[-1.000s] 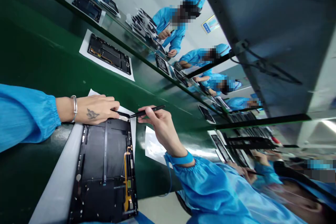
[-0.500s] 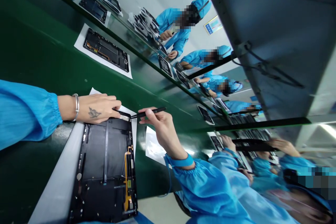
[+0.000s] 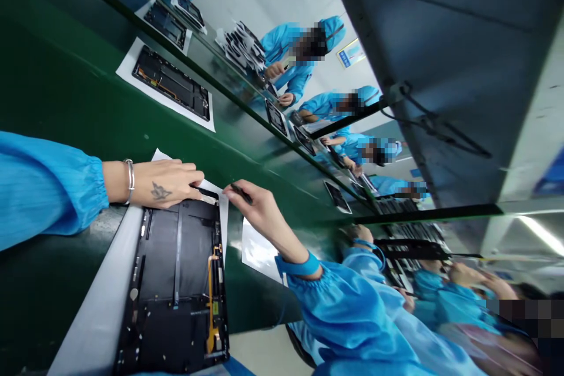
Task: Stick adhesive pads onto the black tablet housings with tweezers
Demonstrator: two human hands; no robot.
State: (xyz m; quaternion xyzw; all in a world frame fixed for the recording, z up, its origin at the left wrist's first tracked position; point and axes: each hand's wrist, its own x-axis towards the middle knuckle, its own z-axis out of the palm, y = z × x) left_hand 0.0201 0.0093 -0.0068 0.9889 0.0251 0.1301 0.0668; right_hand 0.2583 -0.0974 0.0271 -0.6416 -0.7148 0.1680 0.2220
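Note:
A black tablet housing (image 3: 180, 282) lies before me on white paper (image 3: 94, 294), with an orange flex cable (image 3: 211, 299) along its right side. My left hand (image 3: 165, 183) rests over its far edge, fingers curled onto the frame beside a pale strip (image 3: 207, 198) in the top corner. To the right of that corner, just off the housing, my right hand (image 3: 253, 200) has its thumb and forefinger pinched together. Dark tweezers (image 3: 240, 192) are in its grip, mostly hidden by the fingers.
Another tablet housing (image 3: 171, 82) lies on paper farther along the green bench (image 3: 66, 88). A white sheet (image 3: 259, 249) is beneath my right forearm. Co-workers in blue sit across a divider, and another person's hands (image 3: 363, 234) are at right. A dark shelf (image 3: 440, 41) hangs above.
My right hand has drawn the tweezers away from the housing's corner, and they have turned within its fingers. My left hand stays on the far edge. The view has shifted slightly.

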